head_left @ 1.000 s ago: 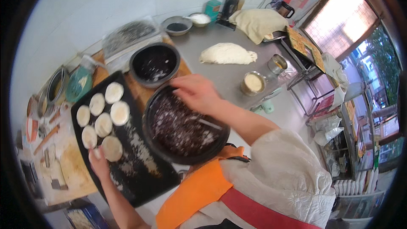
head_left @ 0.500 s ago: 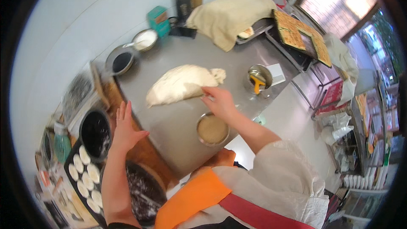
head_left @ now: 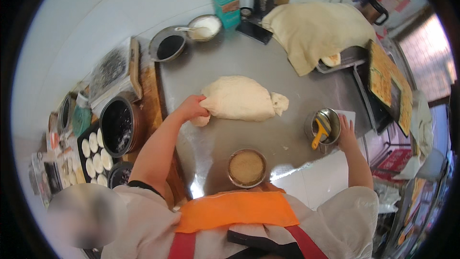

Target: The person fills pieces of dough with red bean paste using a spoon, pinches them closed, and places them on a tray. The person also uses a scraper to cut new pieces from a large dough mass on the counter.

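Observation:
A long, pale lump of dough point(head_left: 239, 98) lies on the steel tabletop, with a small knob at its right end. My left hand point(head_left: 193, 108) is closed around the dough's left end, where a flap hangs down below the fingers. At the right, my right hand point(head_left: 347, 133) is beside a metal pot point(head_left: 331, 115), its fingers stretched out over a white square point(head_left: 350, 115). Whether it touches the pot I cannot tell. A brush with a yellow handle point(head_left: 320, 135) leans inside the pot. Near the front edge stands a round bowl of tan grains point(head_left: 247, 168).
Along the back are a dark-filled bowl point(head_left: 167, 44), a white powder bowl point(head_left: 206, 27), a teal box point(head_left: 226, 7), a phone point(head_left: 255, 32) and a cloth-covered heap point(head_left: 321, 29). Flatbread on a tray point(head_left: 390, 84) is right; a dark pot point(head_left: 120, 124) and dough rounds point(head_left: 98, 163) are left.
My left hand has moved from the table's left side onto the dough's left end. My right hand has left the dough's right end for the metal pot. The camera view has turned.

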The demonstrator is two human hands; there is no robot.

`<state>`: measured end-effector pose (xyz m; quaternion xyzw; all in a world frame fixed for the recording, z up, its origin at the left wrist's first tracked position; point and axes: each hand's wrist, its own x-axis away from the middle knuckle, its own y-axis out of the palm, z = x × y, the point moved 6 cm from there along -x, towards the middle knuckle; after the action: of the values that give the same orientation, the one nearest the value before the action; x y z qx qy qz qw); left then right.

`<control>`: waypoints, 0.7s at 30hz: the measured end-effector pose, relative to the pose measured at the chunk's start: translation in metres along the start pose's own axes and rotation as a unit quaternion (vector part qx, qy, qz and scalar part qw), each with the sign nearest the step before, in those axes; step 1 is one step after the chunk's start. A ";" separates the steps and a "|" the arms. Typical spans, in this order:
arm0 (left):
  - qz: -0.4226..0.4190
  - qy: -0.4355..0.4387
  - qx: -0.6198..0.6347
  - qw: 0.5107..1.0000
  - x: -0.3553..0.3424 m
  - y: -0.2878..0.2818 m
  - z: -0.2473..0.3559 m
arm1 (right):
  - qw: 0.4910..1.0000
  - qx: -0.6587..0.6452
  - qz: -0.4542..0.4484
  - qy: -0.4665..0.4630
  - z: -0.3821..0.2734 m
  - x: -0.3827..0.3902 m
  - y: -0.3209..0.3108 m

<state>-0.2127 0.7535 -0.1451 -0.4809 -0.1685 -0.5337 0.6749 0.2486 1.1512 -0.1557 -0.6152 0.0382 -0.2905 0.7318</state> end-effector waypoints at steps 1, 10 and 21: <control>-0.053 0.005 0.037 0.998 0.027 0.000 0.006 | 0.997 -0.068 -0.005 0.035 0.003 0.000 0.011; 0.387 -0.052 -0.013 0.921 0.037 -0.001 -0.061 | 0.986 -0.081 0.135 0.058 -0.015 0.064 0.059; 0.387 0.102 0.646 0.650 0.056 0.033 -0.085 | 0.638 -0.753 0.158 0.005 -0.154 -0.060 -0.290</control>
<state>-0.1867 0.6506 -0.1599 0.1130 -0.1995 -0.0263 0.9730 0.0255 1.0225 0.0570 -0.9367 0.3438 -0.0444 0.0494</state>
